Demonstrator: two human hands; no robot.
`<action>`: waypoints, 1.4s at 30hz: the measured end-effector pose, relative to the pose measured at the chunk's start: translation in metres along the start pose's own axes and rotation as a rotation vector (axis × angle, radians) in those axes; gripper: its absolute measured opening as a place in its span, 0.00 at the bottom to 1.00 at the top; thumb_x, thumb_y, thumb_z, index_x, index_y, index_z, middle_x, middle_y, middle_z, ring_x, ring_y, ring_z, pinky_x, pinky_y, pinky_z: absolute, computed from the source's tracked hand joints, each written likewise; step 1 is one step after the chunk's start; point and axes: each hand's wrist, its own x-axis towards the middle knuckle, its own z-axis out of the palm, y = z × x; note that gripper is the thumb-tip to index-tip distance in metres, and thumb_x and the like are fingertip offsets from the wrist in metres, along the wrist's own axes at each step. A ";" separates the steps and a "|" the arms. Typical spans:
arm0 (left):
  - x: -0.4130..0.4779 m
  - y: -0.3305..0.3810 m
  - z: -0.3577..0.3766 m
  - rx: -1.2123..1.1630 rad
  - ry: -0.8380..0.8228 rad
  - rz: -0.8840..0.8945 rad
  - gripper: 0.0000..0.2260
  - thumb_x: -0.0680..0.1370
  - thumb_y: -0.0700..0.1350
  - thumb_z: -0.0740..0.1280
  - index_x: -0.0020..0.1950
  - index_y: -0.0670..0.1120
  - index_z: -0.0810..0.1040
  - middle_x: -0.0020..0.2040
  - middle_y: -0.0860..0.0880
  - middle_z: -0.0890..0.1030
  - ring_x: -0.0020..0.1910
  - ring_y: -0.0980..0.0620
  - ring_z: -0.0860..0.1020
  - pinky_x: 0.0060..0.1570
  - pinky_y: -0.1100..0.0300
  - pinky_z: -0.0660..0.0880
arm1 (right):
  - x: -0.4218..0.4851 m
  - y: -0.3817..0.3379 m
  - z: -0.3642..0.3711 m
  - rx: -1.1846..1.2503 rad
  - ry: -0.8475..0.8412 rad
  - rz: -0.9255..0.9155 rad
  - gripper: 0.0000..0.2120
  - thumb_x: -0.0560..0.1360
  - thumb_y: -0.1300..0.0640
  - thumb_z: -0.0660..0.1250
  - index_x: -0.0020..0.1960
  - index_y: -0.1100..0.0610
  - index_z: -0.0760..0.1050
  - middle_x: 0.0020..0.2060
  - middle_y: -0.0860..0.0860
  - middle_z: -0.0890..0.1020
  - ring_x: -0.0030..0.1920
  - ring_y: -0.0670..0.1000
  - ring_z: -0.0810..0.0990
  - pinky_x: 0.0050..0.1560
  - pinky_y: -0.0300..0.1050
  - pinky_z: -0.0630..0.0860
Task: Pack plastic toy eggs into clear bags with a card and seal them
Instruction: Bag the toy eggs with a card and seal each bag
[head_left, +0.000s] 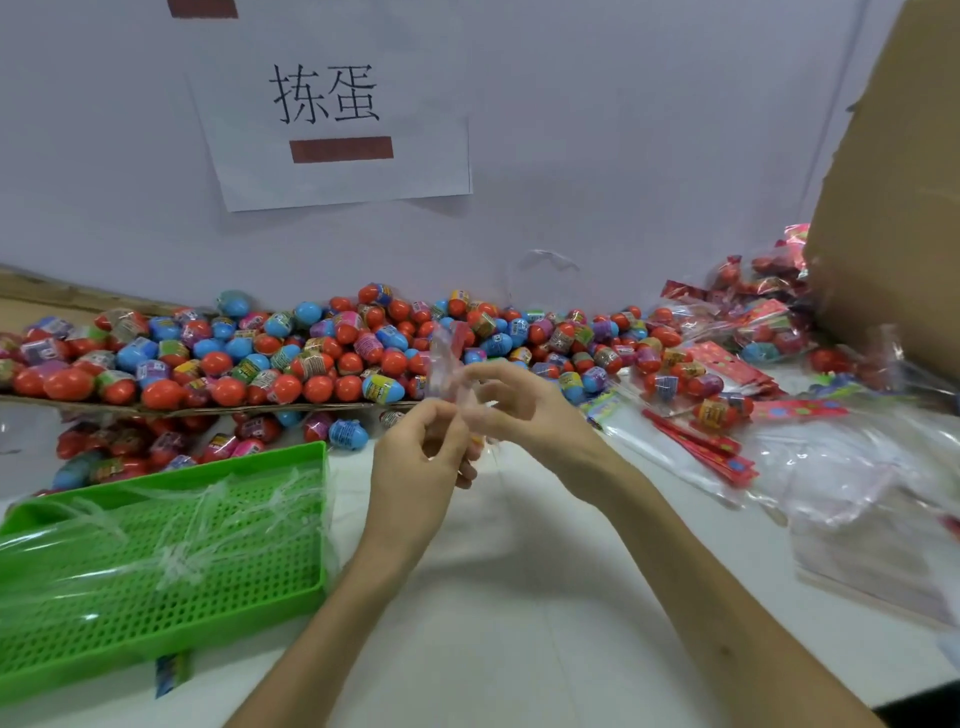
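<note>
A clear bag (451, 364) with a red card strip inside is held up above the middle of the table, blurred. My left hand (421, 467) pinches its lower edge with curled fingers. My right hand (511, 402) pinches it from the right side, close to the left hand. A big heap of toy eggs (322, 358), red, blue, pink and purple, lies on cardboard along the wall behind my hands. Red cards (701, 447) lie in a stack to the right, on clear bags (831, 467).
A green perforated basket (171, 587) draped with clear film sits at the left front. Filled bags of eggs (753, 322) pile up at the back right beside a tall cardboard box (893, 197). A paper sign (332, 114) hangs on the wall.
</note>
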 end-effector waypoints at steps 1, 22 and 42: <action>0.001 -0.001 -0.001 0.042 -0.008 0.014 0.06 0.82 0.41 0.68 0.45 0.46 0.80 0.35 0.46 0.83 0.31 0.50 0.80 0.33 0.52 0.81 | -0.001 0.000 0.003 -0.009 -0.024 -0.004 0.17 0.75 0.49 0.75 0.62 0.44 0.78 0.52 0.47 0.85 0.51 0.48 0.85 0.51 0.45 0.83; 0.009 -0.008 -0.007 0.085 -0.069 -0.047 0.20 0.84 0.56 0.61 0.44 0.43 0.80 0.34 0.49 0.83 0.30 0.49 0.81 0.32 0.55 0.75 | -0.005 0.004 0.007 -0.170 0.175 -0.079 0.06 0.74 0.58 0.77 0.44 0.61 0.84 0.38 0.55 0.85 0.37 0.52 0.85 0.37 0.40 0.79; 0.000 -0.006 -0.007 0.518 0.142 0.216 0.21 0.83 0.60 0.62 0.36 0.47 0.74 0.27 0.50 0.74 0.31 0.45 0.75 0.33 0.44 0.73 | -0.004 0.013 0.015 -0.292 0.208 -0.086 0.07 0.74 0.61 0.75 0.42 0.59 0.77 0.42 0.52 0.84 0.36 0.56 0.85 0.34 0.53 0.84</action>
